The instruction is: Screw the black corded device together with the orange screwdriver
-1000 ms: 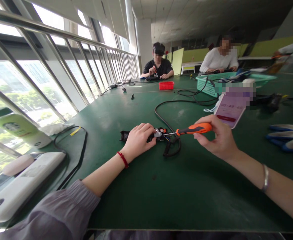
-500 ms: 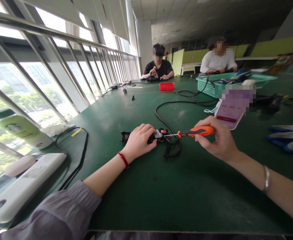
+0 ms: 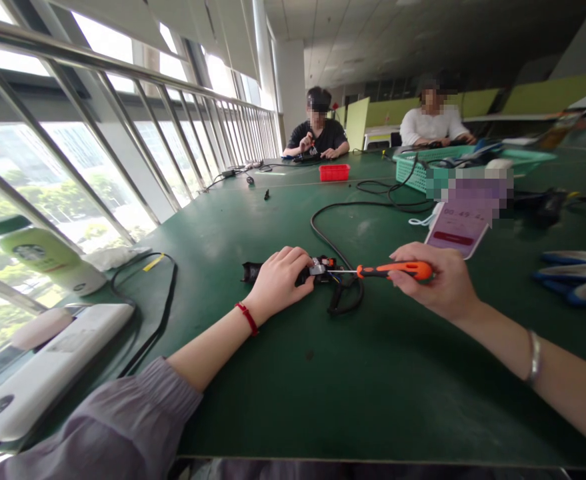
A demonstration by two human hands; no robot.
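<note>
My left hand (image 3: 281, 280) is closed over a black corded device (image 3: 251, 271) lying on the green table, pressing it down. The hand covers the device's middle. To the right of my fingers its inside shows, with a grey metal-looking piece, orange bits and thin coloured wires. In my right hand (image 3: 445, 283) is a screwdriver (image 3: 373, 270) with an orange and black handle, gripped between thumb and fingers. Its thin shaft lies almost level and points left, with the tip at the device's exposed part. Whether the tip sits in a screw is too small to tell.
The device's black cable (image 3: 317, 217) loops back over the table (image 3: 283, 393). A phone (image 3: 455, 223) leans behind my right hand, near a green basket (image 3: 413, 175). Gloves (image 3: 583, 273) lie at right; a bottle (image 3: 47, 257) and white case (image 3: 53, 373) at left. Two people sit opposite.
My right hand has shifted slightly, its fingers placed differently on the screwdriver handle, which now lies a little more level. My left hand and the device stay put.
</note>
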